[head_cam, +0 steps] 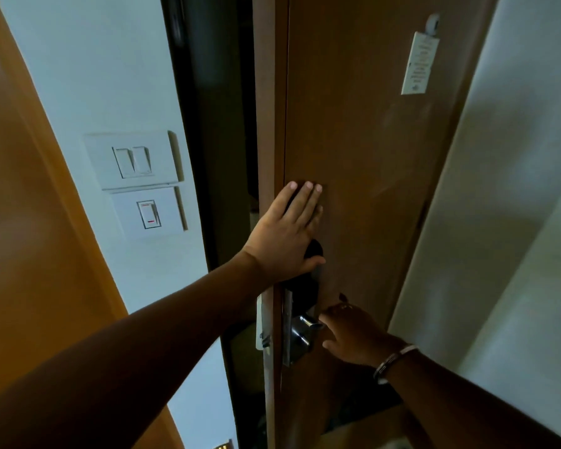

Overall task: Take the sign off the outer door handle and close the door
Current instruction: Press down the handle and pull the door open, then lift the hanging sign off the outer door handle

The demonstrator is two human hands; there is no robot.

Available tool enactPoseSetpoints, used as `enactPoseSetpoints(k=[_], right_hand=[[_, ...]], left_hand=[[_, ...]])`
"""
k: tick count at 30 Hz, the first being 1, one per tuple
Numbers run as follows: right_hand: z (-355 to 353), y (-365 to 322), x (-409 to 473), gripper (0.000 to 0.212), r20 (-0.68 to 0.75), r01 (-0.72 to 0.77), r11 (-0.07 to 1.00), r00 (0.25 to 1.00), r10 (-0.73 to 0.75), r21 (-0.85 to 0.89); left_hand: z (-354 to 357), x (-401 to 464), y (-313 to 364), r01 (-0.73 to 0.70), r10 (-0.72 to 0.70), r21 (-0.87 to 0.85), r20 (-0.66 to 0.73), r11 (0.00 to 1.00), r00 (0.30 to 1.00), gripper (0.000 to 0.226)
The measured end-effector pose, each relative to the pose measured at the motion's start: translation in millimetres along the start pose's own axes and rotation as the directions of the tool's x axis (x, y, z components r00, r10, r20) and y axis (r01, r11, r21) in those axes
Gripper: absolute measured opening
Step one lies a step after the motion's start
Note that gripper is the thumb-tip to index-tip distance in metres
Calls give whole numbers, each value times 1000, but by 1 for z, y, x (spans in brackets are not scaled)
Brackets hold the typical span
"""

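The brown door (363,140) stands ajar, with a dark gap along its left edge. My left hand (289,231) lies flat on the door's inner face, fingers spread, just above the black lock body (302,293). Lower down, my right hand (353,332) reaches the tip of the metal lever handle (306,324) with its fingers loosely apart, not closed around it. A white flat piece (261,322) shows past the door's edge at handle height; I cannot tell if it is the sign. The outer handle is hidden behind the door.
A white card (420,63) hangs from a hook high on the door's inner face. Two white switch plates (136,183) sit on the wall left of the gap. A pale wall (515,222) runs close on the right, and an orange-brown panel (30,222) on the far left.
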State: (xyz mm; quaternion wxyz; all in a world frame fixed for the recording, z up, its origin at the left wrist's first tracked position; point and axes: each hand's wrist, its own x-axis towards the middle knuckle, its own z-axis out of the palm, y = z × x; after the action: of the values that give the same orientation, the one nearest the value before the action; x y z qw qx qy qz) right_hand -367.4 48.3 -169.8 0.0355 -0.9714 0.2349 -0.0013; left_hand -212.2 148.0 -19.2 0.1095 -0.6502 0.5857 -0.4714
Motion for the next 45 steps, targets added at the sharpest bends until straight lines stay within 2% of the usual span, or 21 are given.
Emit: enactPoseSetpoints(k=[4, 6, 9, 11, 13, 14, 17, 20, 23, 25, 27, 29, 32, 35, 37, 39, 42, 45], right_hand=[[-6, 14, -37, 49, 33, -41, 999, 999, 40, 23], [-9, 22, -61, 45, 29, -58, 998, 998, 57, 40], [-19, 33, -99, 34, -74, -83, 992, 993, 90, 99], [-35, 43, -121, 36, -194, -135, 978, 967, 165, 158], [-59, 55, -145, 42, -362, -178, 959, 898, 250, 221], [-73, 58, -155, 44, -450, -174, 950, 849, 278, 258], [-132, 49, -184, 47, -708, -66, 957, 658, 255, 283], [-193, 23, -214, 48, -866, 2, 988, 482, 134, 154], [-238, -4, -234, 44, -915, -59, 996, 401, -38, -67], [-255, -22, -236, 44, -879, -103, 967, 447, -164, -233], [-262, -33, -227, 46, -785, -154, 898, 560, -265, -413], [-262, -37, -213, 49, -654, -177, 820, 701, -284, -545], [-254, -25, -187, 55, -450, -226, 667, 875, -181, -709], [-243, -1, -181, 68, -252, -244, 534, 966, 60, -810], [-233, 18, -179, 74, -152, -256, 469, 957, 248, -845], [-221, 40, -182, 77, -85, -264, 409, 910, 406, -874], [-207, 68, -192, 76, -96, -335, 334, 818, 567, -881], [-196, 89, -204, 75, -111, -372, 264, 738, 666, -890]], left_hand=[[-31, -5, 21, -32, 32, -15, 11, 999, 999, 81], [-51, -7, 30, -60, 61, -72, 12, 996, 998, 76], [-79, -17, 38, -144, 120, -175, -143, 974, 982, 68], [-88, -29, 37, -134, 72, -221, -269, 966, 960, 66], [-89, -42, 37, -64, -34, -283, -331, 957, 943, 65], [-85, -49, 37, -28, -76, -310, -317, 950, 945, 66], [-56, -59, 46, 69, -137, -368, -162, 927, 977, 73], [-22, -62, 73, 88, -72, -433, 52, 897, 996, 82], [4, -52, 115, -37, 94, -499, 89, 866, 992, 89], [14, -38, 143, -157, 211, -529, 42, 834, 976, 93], [23, -19, 169, -275, 315, -554, -23, 786, 949, 94], [30, 0, 194, -402, 420, -544, -97, 736, 902, 90], [33, 30, 222, -555, 546, -529, -193, 642, 815, 89], [26, 55, 245, -671, 608, -582, -346, 459, 715, 84], [20, 68, 258, -750, 652, -573, -435, 331, 621, 70], [12, 79, 275, -808, 673, -545, -513, 224, 533, 51], [1, 89, 294, -797, 671, -602, -568, 58, 477, 31], [-3, 96, 313, -728, 645, -679, -601, -99, 472, 28]])
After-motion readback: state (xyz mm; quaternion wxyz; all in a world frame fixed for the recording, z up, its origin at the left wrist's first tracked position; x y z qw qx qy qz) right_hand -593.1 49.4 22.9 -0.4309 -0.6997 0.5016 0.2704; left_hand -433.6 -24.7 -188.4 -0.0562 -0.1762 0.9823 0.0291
